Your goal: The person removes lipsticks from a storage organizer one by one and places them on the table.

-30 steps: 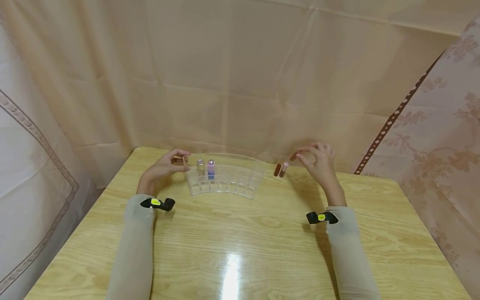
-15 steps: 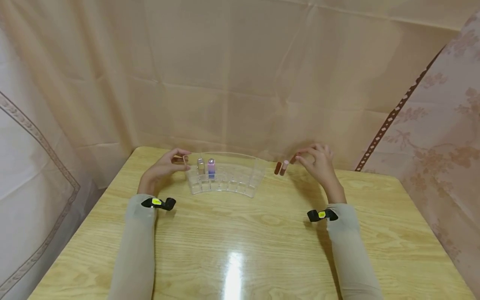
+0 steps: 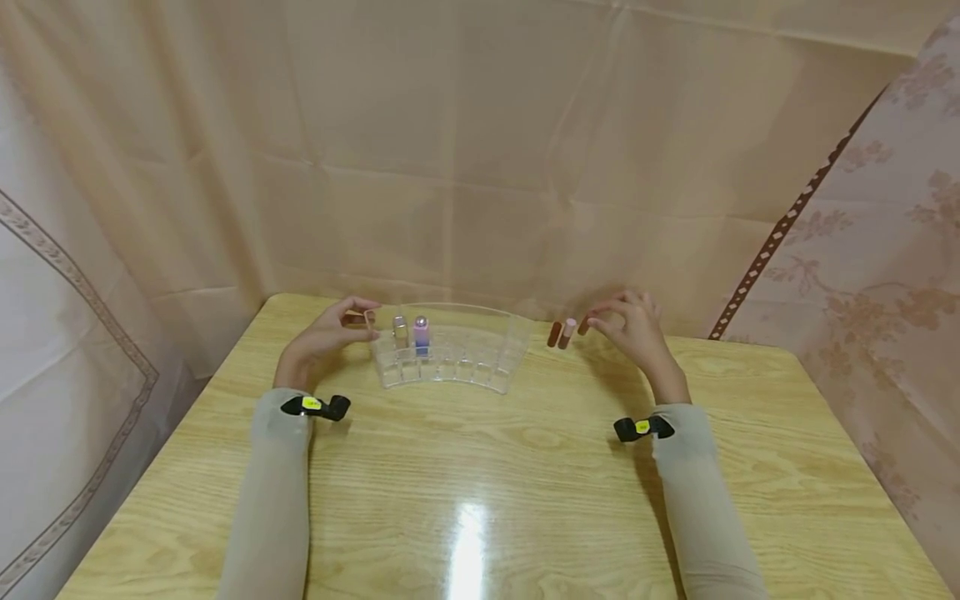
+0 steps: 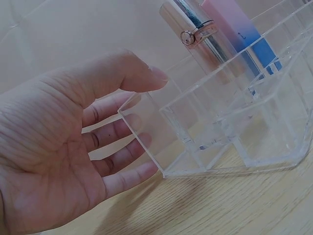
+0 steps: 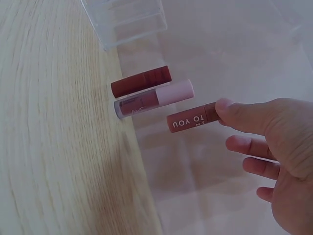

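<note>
A clear acrylic lipstick organizer (image 3: 442,367) with several compartments stands toward the back of the table. My left hand (image 3: 333,327) holds its left side, thumb over the upper edge and fingers along the outer wall (image 4: 142,132). Two lipsticks stand in its left compartments: a metallic one with a ring ornament (image 4: 195,39) and a pink-to-blue one (image 3: 422,337). To the right, my right hand (image 3: 633,329) pinches the brown cap of a lip gloss tube (image 5: 188,119) lettered "TO YOU". Beside it stand a dark red tube (image 3: 554,335) and a pink-capped lip gloss (image 3: 567,333).
The wooden table (image 3: 420,467) extends toward me in front of the organizer. A beige curtain (image 3: 450,167) hangs right behind the table's back edge, close to the tubes. Patterned cloths hang at both sides.
My right hand has brought the lip gloss tube slightly down and left, nearer the pink-capped one. My left hand stays on the organizer.
</note>
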Tool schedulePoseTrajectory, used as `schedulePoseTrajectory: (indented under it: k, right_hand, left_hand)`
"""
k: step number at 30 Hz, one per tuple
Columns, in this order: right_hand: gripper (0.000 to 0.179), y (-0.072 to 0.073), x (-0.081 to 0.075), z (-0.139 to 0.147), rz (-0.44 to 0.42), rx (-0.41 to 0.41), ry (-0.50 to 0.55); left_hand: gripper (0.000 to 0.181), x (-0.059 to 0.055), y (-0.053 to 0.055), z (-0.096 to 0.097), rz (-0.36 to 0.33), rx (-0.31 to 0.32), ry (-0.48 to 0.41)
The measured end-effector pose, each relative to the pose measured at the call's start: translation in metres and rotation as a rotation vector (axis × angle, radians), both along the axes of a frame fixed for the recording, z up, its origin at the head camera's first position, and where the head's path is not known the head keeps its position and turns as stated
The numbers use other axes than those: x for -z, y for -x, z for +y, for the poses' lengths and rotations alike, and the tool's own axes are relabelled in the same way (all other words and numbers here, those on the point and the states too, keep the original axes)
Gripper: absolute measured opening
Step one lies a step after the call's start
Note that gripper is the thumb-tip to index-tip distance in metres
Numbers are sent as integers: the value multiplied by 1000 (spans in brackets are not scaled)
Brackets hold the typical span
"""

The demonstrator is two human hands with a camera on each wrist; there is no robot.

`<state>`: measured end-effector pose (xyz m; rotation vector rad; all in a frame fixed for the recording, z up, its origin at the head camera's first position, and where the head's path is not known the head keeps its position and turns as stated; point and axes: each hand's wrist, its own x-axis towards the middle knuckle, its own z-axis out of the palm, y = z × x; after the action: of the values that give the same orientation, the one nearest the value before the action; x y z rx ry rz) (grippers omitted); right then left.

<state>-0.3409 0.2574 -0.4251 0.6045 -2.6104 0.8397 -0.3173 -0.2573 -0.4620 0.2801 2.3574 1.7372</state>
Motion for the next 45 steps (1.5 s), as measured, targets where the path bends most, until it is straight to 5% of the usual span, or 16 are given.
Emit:
schedulePoseTrajectory:
  k: [15,45]
  right_hand:
    - [20,4,10,-2,-93,-12,-32]
    - [16,4,17,-5,-108,-21,-63]
  left_hand:
    - [55,0,0,-1,42,26,37]
    - [58,1,1,-1,23,23,9]
